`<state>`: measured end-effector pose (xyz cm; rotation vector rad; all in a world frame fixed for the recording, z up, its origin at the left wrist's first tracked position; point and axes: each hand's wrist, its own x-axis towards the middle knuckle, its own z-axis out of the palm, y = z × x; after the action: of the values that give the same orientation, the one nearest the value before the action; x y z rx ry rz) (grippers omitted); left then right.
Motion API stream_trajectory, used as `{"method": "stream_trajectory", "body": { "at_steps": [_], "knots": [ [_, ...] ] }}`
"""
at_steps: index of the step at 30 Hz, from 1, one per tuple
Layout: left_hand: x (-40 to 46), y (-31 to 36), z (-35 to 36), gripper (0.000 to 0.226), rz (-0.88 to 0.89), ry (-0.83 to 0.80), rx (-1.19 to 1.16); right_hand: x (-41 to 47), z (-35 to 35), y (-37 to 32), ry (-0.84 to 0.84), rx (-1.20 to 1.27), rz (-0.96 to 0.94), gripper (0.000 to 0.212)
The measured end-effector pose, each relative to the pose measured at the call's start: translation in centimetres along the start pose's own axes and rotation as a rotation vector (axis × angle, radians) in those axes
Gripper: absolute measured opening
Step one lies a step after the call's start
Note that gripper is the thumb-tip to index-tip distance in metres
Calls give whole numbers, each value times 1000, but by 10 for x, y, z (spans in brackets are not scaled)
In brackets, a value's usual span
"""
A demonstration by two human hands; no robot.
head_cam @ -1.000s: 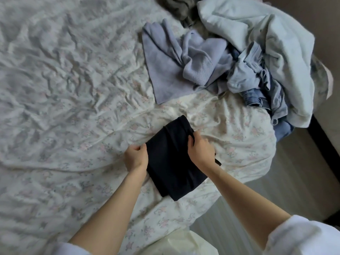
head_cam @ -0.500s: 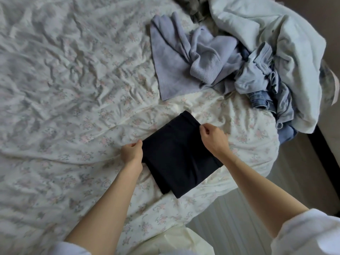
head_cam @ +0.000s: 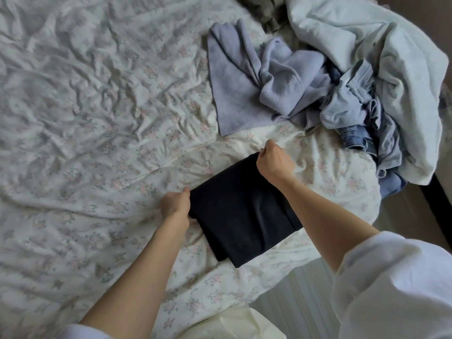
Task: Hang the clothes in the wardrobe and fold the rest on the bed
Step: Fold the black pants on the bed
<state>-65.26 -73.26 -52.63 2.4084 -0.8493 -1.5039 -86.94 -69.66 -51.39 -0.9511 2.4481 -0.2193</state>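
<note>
Pale striped floor [head_cam: 300,297] beside bed

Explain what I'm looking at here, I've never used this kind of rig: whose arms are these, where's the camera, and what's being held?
There is no machine: a person works with bare hands. The single camera sits on their head, looking forward and down. The left hand and right hand each pinch an edge of a folded black garment lying on the floral bed. Further up the bed lie a lilac sweater, jeans and a pale blue pile, all still unfolded.
</note>
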Motion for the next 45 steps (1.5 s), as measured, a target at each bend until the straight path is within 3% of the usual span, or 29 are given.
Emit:
{"method": "stream_trajectory", "body": {
  "at_steps": [4, 7, 11, 14, 17, 23, 25, 31, 34, 36, 39, 42, 45],
  "knots": [
    [4, 9, 1, 31, 79, 34, 47, -3, 5, 9, 25, 64, 24, 17],
    [2, 1, -3, 29, 85, 29, 37, -11, 1, 18, -56, 300, 25, 23],
    [-23, -24, -20, 43, 115, 28, 66, -49, -7, 49, -149, 493, 5, 35],
    [-57, -46, -15, 44, 150, -94, 165, -82, 1, 70, -203, 410, -34, 35],
    [-79, -55, 1, 39, 190, -175, 187, -93, 8, 70, -134, 297, -56, 26],
    [-84, -46, 6, 28, 461, 48, 179, -96, 10, 43, 123, 101, -82, 20],
    [-77, -50, 3, 29, 509, 103, 246, -98, 15, 41, 136, 16, -80, 22],
    [-70, -71, 14, 31, 254, 86, 350, -88, 19, 53, -40, -129, 17, 25],
    [-61, -66, 5, 30, 142, 22, 312, -92, 13, 49, 62, -130, -2, 21],
    [-58, -62, -2, 29, 295, 107, 315, -101, 12, 44, 218, -105, -142, 33],
    [-60, -58, -3, 42, 772, 266, 491, -111, 21, 37, 341, -152, -530, 43],
    [-55, -59, 9, 52, 1181, 155, 781, -111, 36, 35, 154, -340, -653, 51],
    [-38, -66, 12, 60, 1251, -1, 1036, -109, 45, 42, 3, -464, -554, 53]
  ]
}}
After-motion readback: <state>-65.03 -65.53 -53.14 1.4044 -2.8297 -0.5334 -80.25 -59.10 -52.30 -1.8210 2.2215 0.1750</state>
